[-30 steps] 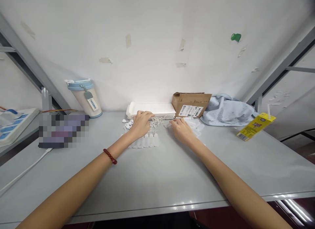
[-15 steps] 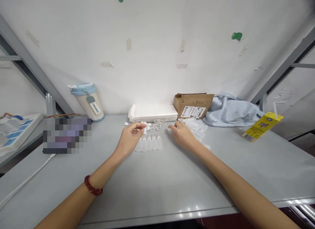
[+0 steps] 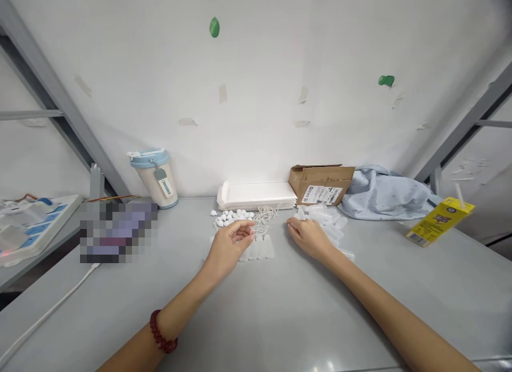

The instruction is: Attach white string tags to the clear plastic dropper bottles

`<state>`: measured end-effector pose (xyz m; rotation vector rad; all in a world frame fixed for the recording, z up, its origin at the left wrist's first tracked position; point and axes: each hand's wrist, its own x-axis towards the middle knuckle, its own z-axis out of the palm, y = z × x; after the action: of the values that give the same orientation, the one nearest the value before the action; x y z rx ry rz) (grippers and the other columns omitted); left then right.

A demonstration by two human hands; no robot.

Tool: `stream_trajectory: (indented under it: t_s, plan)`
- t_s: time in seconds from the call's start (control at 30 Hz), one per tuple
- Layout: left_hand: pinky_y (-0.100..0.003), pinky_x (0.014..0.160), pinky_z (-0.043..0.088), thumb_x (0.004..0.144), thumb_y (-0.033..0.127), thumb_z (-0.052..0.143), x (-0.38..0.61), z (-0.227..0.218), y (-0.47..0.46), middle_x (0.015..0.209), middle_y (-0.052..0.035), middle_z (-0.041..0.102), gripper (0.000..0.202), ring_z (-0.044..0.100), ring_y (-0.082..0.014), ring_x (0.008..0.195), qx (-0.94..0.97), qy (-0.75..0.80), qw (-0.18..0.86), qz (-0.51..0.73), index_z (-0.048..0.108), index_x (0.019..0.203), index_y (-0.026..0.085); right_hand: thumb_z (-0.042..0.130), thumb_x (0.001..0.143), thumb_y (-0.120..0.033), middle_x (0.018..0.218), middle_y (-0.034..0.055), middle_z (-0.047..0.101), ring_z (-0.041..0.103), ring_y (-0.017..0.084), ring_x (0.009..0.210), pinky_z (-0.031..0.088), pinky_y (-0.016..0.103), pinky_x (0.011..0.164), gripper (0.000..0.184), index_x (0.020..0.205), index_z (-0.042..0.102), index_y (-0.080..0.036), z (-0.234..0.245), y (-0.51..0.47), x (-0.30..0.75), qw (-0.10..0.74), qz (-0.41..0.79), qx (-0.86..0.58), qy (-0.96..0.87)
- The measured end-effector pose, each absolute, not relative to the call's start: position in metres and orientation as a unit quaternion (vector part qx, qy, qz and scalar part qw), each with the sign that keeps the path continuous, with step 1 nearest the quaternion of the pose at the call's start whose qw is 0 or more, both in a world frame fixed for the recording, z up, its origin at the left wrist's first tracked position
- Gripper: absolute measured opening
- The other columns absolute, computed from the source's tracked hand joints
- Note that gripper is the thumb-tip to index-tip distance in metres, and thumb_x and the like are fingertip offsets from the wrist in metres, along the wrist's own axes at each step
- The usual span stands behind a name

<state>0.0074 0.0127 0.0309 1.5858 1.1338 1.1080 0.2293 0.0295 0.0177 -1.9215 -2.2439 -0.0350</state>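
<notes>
My left hand point(image 3: 229, 250) hovers over the left part of a row of flat translucent sleeves point(image 3: 262, 248), fingers curved and thumb apart, with nothing visible between them. Thin white cords point(image 3: 267, 214) lie just beyond the row. Behind my left fingers is a heap of small white pieces point(image 3: 232, 216). My right hand point(image 3: 310, 236) rests at the left edge of a loose pile of translucent sleeves point(image 3: 330, 222). Its fingers are bent and pressed together, and their tips hide whatever is in them.
A stack of white trays point(image 3: 260, 195) and a cardboard box point(image 3: 320, 185) stand against the wall. To the right are a pale blue cloth point(image 3: 388, 193) and a yellow drink carton point(image 3: 440, 222). A tumbler point(image 3: 156, 180), a blurred-out device point(image 3: 120, 233) and a power strip point(image 3: 44, 228) are at left.
The view has tilted up, so everything sits lower in the picture. My left hand has drawn back from the white pieces, over the row of sleeves. My right hand has barely moved.
</notes>
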Motion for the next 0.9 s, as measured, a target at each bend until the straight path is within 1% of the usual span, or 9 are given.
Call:
stream_trajectory:
  t_s: [0.07,0.2,0.33,0.4,0.47,0.53,0.63,0.77,0.9]
  plan:
    - [-0.032,0.079,0.051,0.07,0.026,0.061,0.007,0.03,0.014,0.084,-0.0032,0.064,0.026,0.061,-0.0163,0.08,0.626,0.463,0.444,0.444,0.067,0.094,0.017,0.034,0.091,-0.019,0.077,0.0084,0.07,0.062,0.022,0.07,0.029,0.027,0.061,0.027,0.093,0.061,-0.017,0.018,0.029,0.229,0.087,-0.017,-0.651,-0.754]
    - [-0.033,0.083,0.05,0.07,0.026,0.064,0.005,0.029,0.017,0.09,-0.0048,0.068,0.023,0.063,-0.0186,0.087,0.58,0.487,0.472,0.452,0.069,0.091,0.017,0.036,0.09,-0.017,0.078,0.0069,0.07,0.062,0.02,0.07,0.028,0.025,0.056,0.025,0.095,0.06,-0.018,0.017,0.028,0.228,0.08,-0.023,-0.65,-0.755]
    - [-0.036,0.084,0.051,0.071,0.025,0.068,0.003,0.031,0.017,0.082,-0.0042,0.07,0.023,0.066,-0.0184,0.079,0.526,0.487,0.516,0.469,0.068,0.091,0.015,0.037,0.089,-0.017,0.079,0.0066,0.069,0.061,0.019,0.067,0.026,0.025,0.053,0.024,0.097,0.06,-0.018,0.014,0.027,0.228,0.076,-0.038,-0.646,-0.759]
    - [-0.036,0.086,0.051,0.073,0.024,0.068,0.002,0.034,0.015,0.08,-0.0051,0.071,0.021,0.067,-0.0183,0.079,0.486,0.482,0.551,0.478,0.068,0.09,0.013,0.038,0.089,-0.018,0.073,0.0058,0.067,0.057,0.017,0.06,0.023,0.025,0.051,0.023,0.095,0.061,-0.018,0.012,0.026,0.228,0.087,-0.079,-0.623,-0.773]
    - [-0.034,0.09,0.05,0.074,0.02,0.068,0.001,0.036,0.013,0.083,-0.0068,0.072,0.018,0.067,-0.0179,0.083,0.438,0.477,0.588,0.484,0.067,0.09,0.012,0.04,0.088,-0.016,0.062,0.0033,0.062,0.052,0.014,0.053,0.022,0.025,0.049,0.022,0.088,0.062,-0.017,0.01,0.023,0.226,0.126,-0.149,-0.558,-0.807]
    - [-0.029,0.091,0.05,0.076,0.014,0.066,0.001,0.038,0.012,0.087,-0.0083,0.072,0.014,0.067,-0.0168,0.087,0.394,0.468,0.623,0.488,0.067,0.089,0.011,0.041,0.086,-0.012,0.055,0.001,0.055,0.047,0.012,0.051,0.023,0.025,0.049,0.022,0.082,0.062,-0.016,0.011,0.018,0.223,0.19,-0.218,-0.456,-0.842]
    - [-0.022,0.088,0.051,0.076,0.004,0.064,0.001,0.038,0.013,0.089,-0.0086,0.071,0.013,0.067,-0.0159,0.09,0.337,0.438,0.674,0.489,0.068,0.086,0.01,0.042,0.084,-0.007,0.055,-0.0007,0.05,0.043,0.012,0.053,0.026,0.024,0.05,0.02,0.086,0.06,-0.015,0.016,0.006,0.212,0.27,-0.271,-0.334,-0.862]
    - [-0.016,0.081,0.054,0.077,-0.003,0.058,0.002,0.038,0.014,0.088,-0.0069,0.069,0.016,0.066,-0.0139,0.089,0.287,0.383,0.732,0.485,0.069,0.081,0.009,0.042,0.084,-0.005,0.057,-0.0015,0.047,0.041,0.011,0.055,0.028,0.023,0.048,0.02,0.092,0.058,-0.014,0.02,-0.011,0.195,0.293,-0.256,-0.288,-0.875]
    - [-0.012,0.074,0.054,0.079,-0.005,0.055,0.001,0.039,0.015,0.089,-0.0058,0.068,0.02,0.065,-0.0097,0.083,0.272,0.362,0.745,0.491,0.069,0.083,0.009,0.041,0.083,-0.005,0.058,-0.0003,0.049,0.042,0.012,0.057,0.027,0.024,0.047,0.021,0.092,0.058,-0.014,0.017,-0.017,0.188,0.29,-0.228,-0.276,-0.887]
